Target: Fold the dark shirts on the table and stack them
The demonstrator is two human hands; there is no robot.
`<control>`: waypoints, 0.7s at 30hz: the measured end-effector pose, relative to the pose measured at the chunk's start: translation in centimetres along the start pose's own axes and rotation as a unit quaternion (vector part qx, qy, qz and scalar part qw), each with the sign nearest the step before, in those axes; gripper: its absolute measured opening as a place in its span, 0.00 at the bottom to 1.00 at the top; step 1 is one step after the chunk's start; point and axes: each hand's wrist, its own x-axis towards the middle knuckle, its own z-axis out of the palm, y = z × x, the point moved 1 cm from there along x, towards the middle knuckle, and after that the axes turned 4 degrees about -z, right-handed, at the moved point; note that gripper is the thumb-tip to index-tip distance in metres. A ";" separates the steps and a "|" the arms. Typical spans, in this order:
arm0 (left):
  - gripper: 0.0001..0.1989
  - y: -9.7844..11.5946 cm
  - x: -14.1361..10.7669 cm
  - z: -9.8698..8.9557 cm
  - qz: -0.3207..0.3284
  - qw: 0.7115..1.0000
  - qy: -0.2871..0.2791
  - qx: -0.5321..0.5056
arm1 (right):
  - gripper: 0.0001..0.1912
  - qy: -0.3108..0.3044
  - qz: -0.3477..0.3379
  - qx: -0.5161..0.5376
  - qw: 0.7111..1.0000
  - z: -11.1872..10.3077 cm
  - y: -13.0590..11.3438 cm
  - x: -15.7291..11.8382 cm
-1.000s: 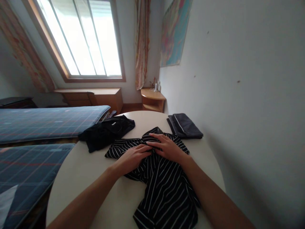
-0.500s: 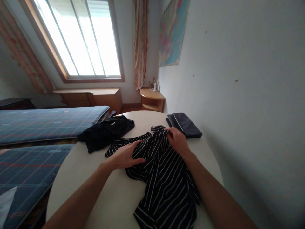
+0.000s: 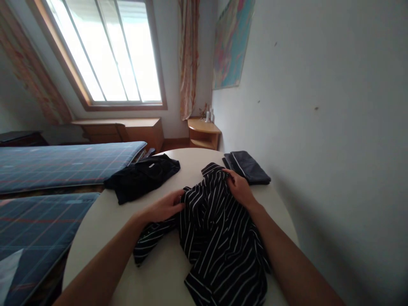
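A black shirt with white stripes point(image 3: 223, 238) lies rumpled on the round white table point(image 3: 159, 272), its collar end pointing away from me. At its upper left edge, my left hand point(image 3: 167, 205) pinches the fabric between thumb and fingers. My right hand point(image 3: 238, 185) grips the shirt near the collar, at the upper right. One striped sleeve sticks out to the left, below my left hand. The lower end of the shirt reaches the bottom of the view.
A dark crumpled garment point(image 3: 143, 176) lies at the table's left back edge. Folded dark clothes point(image 3: 248, 166) sit at the right back, close to the wall. Beds with blue plaid mattresses point(image 3: 63, 165) stand left of the table. Beyond are a desk point(image 3: 140, 123) and corner shelf point(image 3: 204, 125).
My left hand has closed on the shirt's left edge. The left sleeve has swung down toward me, and the collar part lies more spread out. My right hand has hardly moved.
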 end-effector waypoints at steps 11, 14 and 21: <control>0.29 -3.4 1.0 -4.8 -0.037 0.862 0.452 -0.227 | 0.38 -0.196 -0.081 0.016 0.977 2.2 0.1 -1.4; 0.32 -2.7 1.0 -4.0 0.009 0.910 0.373 -0.179 | 0.37 -0.225 -0.073 0.010 0.972 2.4 0.1 -1.7; 0.45 -1.6 0.6 -0.7 0.032 0.957 0.222 0.186 | 0.35 -0.199 -0.062 -0.002 0.978 2.4 0.8 -1.5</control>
